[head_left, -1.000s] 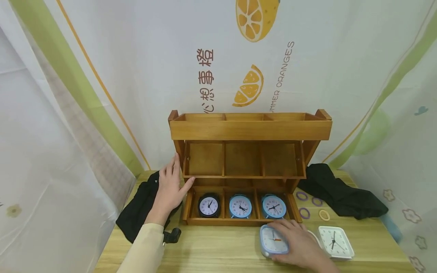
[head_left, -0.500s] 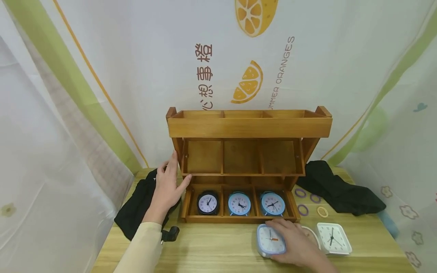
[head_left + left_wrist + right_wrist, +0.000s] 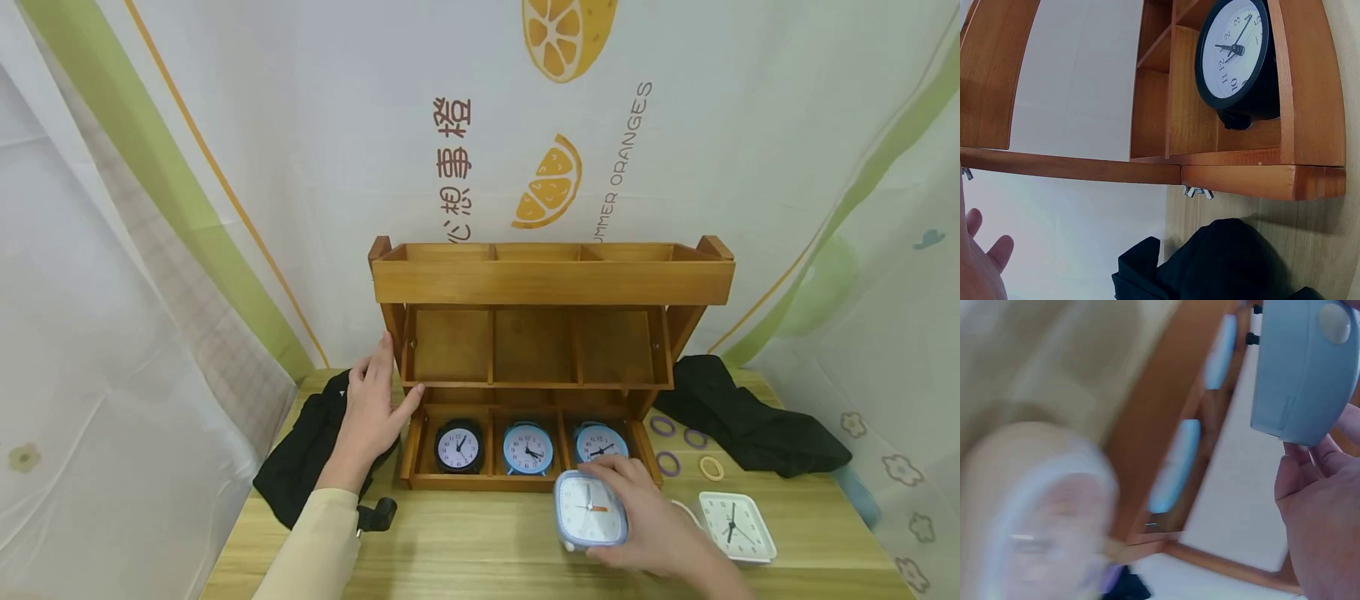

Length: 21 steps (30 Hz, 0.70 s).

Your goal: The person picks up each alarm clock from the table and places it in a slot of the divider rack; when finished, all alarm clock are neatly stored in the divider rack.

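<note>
1. Wooden shelf rack (image 3: 551, 367) stood at the back of the table (image 3: 480, 550), three tiers. Top and middle tiers held nothing visible; the bottom tier held a black round clock (image 3: 458, 447) on the left and two blue round clocks (image 3: 528, 448) to its right.
2. Black cloths (image 3: 750, 429) lay on either side of the rack. A white square clock (image 3: 737, 527) lay flat in front of the rack's right end, with small rings (image 3: 663, 427) between it and the rack.
3. Left hand (image 3: 371, 417) rested flat against the rack's left upright, fingers straight, gripping nothing; unchanged from a second ago.
4. Right hand (image 3: 637, 517) had its fingers curled round the pale-blue square clock (image 3: 591, 511). A second ago that clock lay flat before the rack's bottom tier; now it was lifted off the table, tilted face-up, nearer the rack's front rail. Judged: pick-up done, carry toward the rack under way.
</note>
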Each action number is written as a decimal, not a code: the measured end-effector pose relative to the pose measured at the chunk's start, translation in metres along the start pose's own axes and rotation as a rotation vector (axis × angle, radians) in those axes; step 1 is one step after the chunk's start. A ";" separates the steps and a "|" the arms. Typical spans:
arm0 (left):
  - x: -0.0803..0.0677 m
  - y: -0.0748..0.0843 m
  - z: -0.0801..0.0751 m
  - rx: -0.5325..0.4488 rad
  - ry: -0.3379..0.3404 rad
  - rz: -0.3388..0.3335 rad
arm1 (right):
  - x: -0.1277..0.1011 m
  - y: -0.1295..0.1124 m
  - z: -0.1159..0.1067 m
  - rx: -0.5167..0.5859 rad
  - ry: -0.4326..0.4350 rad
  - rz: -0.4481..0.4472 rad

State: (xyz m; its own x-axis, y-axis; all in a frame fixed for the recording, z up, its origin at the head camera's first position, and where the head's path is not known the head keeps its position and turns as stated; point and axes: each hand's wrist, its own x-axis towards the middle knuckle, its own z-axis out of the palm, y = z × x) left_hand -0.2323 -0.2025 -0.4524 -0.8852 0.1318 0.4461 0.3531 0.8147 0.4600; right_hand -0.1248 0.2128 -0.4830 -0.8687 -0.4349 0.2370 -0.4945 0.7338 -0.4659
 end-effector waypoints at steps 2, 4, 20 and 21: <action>0.000 0.000 0.000 0.000 0.001 0.000 | 0.009 -0.008 -0.009 0.033 0.037 -0.044; 0.000 0.000 0.000 0.002 -0.005 -0.005 | 0.019 -0.016 -0.017 0.058 0.071 -0.083; 0.001 0.000 -0.002 -0.009 -0.046 -0.034 | 0.123 -0.072 -0.051 0.150 0.159 -0.239; 0.001 0.000 -0.001 -0.012 -0.048 -0.038 | 0.129 -0.074 -0.050 0.151 0.153 -0.235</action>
State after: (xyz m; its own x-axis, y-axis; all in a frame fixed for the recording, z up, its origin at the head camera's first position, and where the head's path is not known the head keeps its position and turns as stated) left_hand -0.2327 -0.2030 -0.4506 -0.9115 0.1275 0.3910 0.3219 0.8129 0.4854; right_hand -0.2016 0.1286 -0.3748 -0.7309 -0.4915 0.4736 -0.6825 0.5315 -0.5017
